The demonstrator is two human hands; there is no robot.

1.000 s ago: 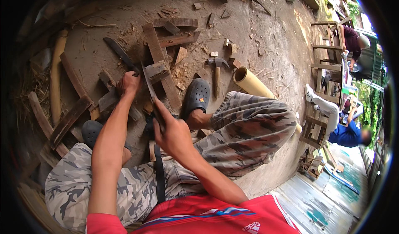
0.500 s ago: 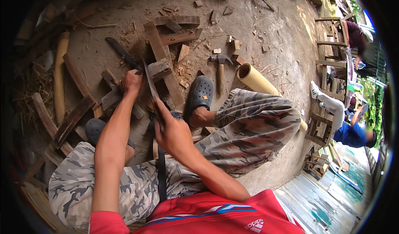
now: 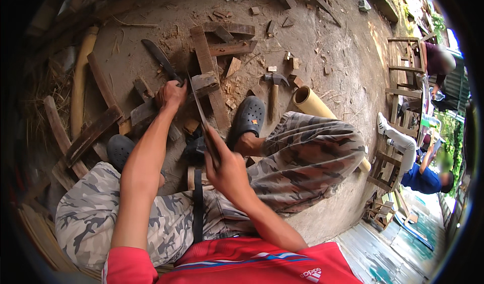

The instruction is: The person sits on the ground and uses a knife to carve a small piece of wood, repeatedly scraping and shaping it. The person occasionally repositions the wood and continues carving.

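Observation:
My right hand [image 3: 228,172] is closed around the handle of a handsaw [image 3: 197,98]. The narrow blade slants away from me and lies across a short wooden piece [image 3: 204,84], near its right end. On the same piece, just left of the blade, my left hand [image 3: 172,95] is closed with the fingers curled under. Right beyond those knuckles lies a machete [image 3: 160,58] with a dark blade, its handle end partly hidden by the hand. Beneath the sawn piece, a longer plank [image 3: 205,57] rests on the ground among other offcuts.
A claw hammer [image 3: 275,90] and a bamboo tube [image 3: 315,103] lie to the right of my shoe [image 3: 248,116]. Wooden bars [image 3: 93,133] and a pole [image 3: 83,80] are at left. Far right, two people work beside wooden frames [image 3: 406,70]. Wood chips litter the dirt floor.
The whole view has shifted, so things appear farther right. My right hand and the saw have drawn back slightly toward me. My left hand stays on the wooden piece.

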